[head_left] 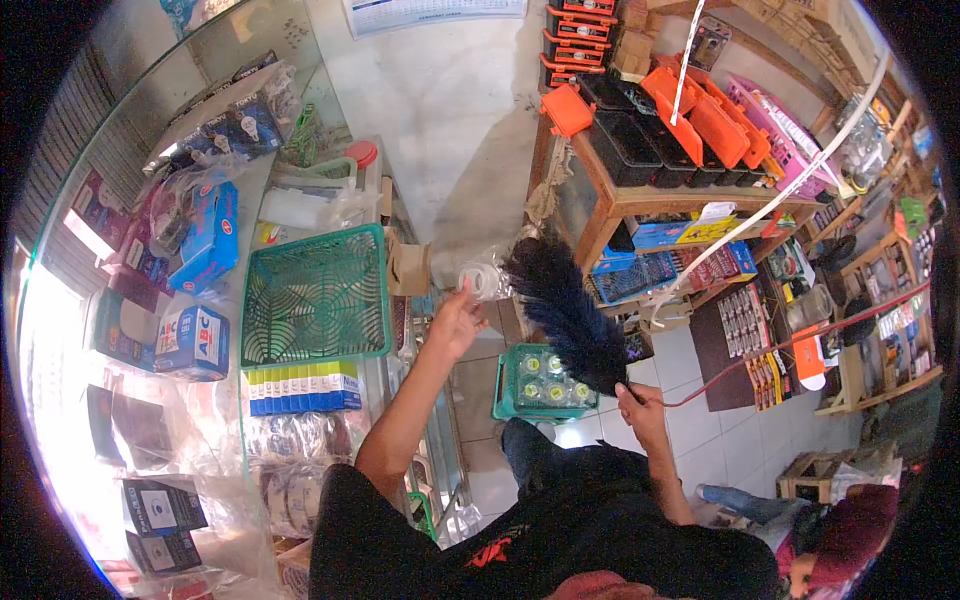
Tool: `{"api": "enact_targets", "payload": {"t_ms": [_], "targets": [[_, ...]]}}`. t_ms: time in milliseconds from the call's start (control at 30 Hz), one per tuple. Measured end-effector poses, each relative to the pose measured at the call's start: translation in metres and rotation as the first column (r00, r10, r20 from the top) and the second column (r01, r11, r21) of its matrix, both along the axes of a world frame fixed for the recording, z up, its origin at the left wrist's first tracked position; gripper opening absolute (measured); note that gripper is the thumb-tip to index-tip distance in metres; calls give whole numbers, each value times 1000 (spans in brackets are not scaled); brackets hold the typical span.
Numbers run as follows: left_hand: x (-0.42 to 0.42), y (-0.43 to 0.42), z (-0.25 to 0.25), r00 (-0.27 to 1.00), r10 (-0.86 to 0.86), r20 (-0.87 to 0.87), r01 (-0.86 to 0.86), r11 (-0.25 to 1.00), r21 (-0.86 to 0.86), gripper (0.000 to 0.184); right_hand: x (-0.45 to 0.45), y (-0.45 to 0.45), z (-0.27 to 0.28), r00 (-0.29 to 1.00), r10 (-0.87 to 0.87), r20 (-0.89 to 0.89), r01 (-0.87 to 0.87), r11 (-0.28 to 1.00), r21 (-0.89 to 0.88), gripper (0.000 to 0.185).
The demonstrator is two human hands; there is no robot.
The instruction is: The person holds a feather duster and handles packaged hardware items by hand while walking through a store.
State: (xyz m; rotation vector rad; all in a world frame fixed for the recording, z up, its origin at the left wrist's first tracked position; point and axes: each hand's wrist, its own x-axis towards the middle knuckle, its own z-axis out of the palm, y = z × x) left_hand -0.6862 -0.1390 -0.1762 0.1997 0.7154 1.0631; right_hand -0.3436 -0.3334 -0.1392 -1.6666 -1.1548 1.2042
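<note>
The right hand (643, 408) grips a bushy, blue-black duster (568, 312); the left hand (457, 325) pinches a clear, rounded plastic item (487, 281).

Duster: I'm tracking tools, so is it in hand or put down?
In hand: the right hand is closed around the narrow end of the duster.

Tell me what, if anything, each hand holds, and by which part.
Right hand: feather duster, by its handle end. Left hand: clear plastic item, seemingly by its near edge.
</note>
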Motion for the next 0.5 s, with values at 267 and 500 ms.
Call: {"api": "enact_targets", "payload": {"t_ms": [267, 500], "targets": [[4, 0, 4, 992, 86, 91, -89, 996, 25, 26, -10, -1, 4, 991, 95, 96, -105, 989, 107, 35], [12, -7, 24, 985, 7, 174, -18, 998, 60, 28, 2, -1, -4, 994, 27, -109, -26, 1000, 12, 36]]}}
